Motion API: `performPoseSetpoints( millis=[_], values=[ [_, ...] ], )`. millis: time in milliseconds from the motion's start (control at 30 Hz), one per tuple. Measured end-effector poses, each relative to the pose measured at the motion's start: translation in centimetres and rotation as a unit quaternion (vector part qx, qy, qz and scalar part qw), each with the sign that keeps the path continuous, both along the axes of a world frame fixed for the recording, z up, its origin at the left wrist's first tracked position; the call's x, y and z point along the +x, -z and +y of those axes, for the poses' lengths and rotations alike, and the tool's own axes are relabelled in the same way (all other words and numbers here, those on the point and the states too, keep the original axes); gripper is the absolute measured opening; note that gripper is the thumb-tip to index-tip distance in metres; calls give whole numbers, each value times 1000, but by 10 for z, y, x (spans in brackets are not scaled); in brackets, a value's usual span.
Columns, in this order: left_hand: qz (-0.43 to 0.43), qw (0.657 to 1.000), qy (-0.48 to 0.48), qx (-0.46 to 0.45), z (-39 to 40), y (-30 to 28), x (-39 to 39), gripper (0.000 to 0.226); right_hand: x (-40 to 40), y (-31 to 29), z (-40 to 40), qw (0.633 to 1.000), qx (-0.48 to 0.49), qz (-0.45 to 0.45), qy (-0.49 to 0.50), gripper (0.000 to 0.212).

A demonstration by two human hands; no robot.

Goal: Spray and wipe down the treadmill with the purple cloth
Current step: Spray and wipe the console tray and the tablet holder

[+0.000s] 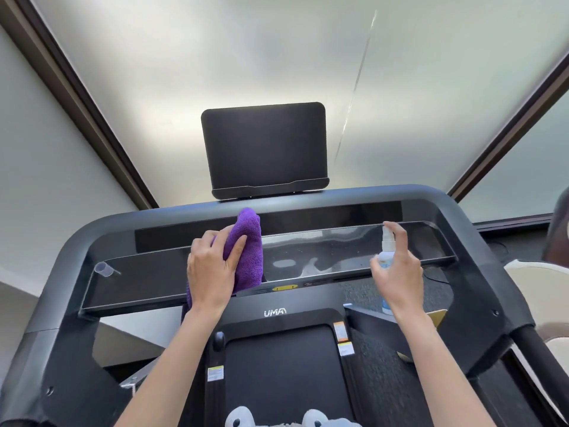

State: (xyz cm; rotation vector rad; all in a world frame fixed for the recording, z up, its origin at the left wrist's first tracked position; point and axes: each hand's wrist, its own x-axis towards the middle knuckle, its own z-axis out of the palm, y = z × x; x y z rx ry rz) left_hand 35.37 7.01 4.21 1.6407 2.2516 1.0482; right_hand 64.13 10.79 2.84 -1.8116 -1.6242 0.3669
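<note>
Left hand (212, 269) pressing purple cloth (248, 251) on treadmill (480, 272) console to wipe; at three o'clock, right hand (400, 272) gripping spray bottle (385, 251), aimed to wet.

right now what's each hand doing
Left hand: presses the purple cloth on the treadmill console.
Right hand: grips the spray bottle.
</note>
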Motion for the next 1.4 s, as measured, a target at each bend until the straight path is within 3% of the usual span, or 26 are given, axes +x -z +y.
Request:
performPoseSetpoints(
  millis=[467,900,1100,1400],
  values=[
    [-20,999,34,1,18,4,45,43,41,5,10,995,-64,69,46,58],
    [-22,999,49,6,18,8,66,49,92,-11,23,986,31,80,142,51],
    [-20,999,37,16,13,8,59,48,71,-11,18,990,-13,102,101,61],
    [20,999,-33,34,-7,9,5,37,-27,-8,17,993,-21,91,-76,65]
  ],
)
